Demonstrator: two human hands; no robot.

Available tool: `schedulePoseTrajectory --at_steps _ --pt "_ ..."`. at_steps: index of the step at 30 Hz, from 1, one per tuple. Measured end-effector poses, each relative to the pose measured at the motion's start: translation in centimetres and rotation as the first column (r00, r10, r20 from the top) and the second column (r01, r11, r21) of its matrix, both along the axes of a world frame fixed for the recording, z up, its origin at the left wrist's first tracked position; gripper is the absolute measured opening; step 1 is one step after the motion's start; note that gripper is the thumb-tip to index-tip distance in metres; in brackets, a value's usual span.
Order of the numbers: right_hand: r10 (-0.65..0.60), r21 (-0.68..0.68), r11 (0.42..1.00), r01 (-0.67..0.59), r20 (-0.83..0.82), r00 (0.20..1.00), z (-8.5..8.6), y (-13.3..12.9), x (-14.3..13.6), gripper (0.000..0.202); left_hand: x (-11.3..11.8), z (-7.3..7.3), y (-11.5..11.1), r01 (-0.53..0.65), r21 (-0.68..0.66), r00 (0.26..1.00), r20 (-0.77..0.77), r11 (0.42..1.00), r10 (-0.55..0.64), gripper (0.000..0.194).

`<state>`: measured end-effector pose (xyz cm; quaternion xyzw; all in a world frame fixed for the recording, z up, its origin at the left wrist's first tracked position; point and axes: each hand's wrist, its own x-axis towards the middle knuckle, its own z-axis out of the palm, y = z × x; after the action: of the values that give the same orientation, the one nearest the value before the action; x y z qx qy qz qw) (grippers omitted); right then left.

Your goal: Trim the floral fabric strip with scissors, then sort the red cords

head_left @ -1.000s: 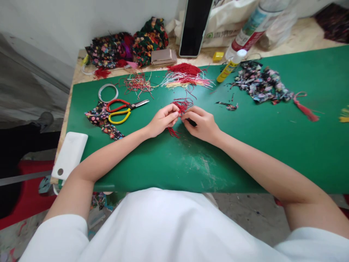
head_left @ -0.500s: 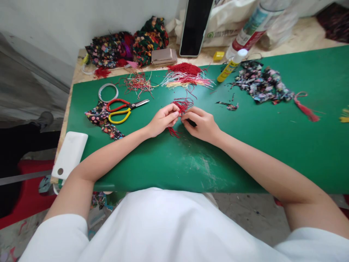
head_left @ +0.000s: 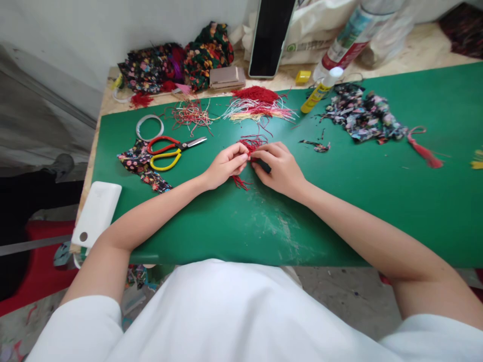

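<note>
My left hand [head_left: 228, 165] has its thumb and fingers closed in a pinch on a bundle of thin red cords [head_left: 255, 142]. Looped cords show beyond the fingertips, and loose red ends [head_left: 240, 183] hang out below that hand. Close against it, my right hand [head_left: 279, 167] is curled with its fingertips at the same bundle. A dark gap shows between its index finger and thumb. The exact point where the fingertips meet the cords is partly hidden.
Red-and-yellow-handled scissors [head_left: 166, 153] lie left on floral fabric [head_left: 143, 168], beside a tape ring [head_left: 150, 127]. Behind are cut cords [head_left: 260, 103], a glue stick [head_left: 321, 91] and an upright phone [head_left: 270, 37]. Fabric strips [head_left: 356, 118] and a tassel [head_left: 424, 150] lie right; a white power bank-like object [head_left: 97, 213] is front left.
My right hand's index finger has lifted and stretched over toward the left fingertips, widening the gap above its thumb. My left hand keeps its pinch on the cords in place.
</note>
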<state>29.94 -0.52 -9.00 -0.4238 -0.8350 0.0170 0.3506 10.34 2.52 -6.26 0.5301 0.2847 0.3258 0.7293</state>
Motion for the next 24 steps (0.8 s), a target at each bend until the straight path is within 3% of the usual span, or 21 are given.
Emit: schedulePoseTrajectory --at_steps 8,24 --pt "0.000 -0.060 0.998 0.000 -0.001 1.000 -0.1 0.2 0.2 0.009 0.0 0.1 0.0 -0.008 -0.019 1.000 -0.019 1.000 0.007 0.025" --pt "0.049 -0.165 0.986 -0.027 0.131 0.990 1.0 0.2 0.7 0.016 0.0 -0.4 0.1 0.013 0.050 1.000 0.008 0.999 -0.013 0.035"
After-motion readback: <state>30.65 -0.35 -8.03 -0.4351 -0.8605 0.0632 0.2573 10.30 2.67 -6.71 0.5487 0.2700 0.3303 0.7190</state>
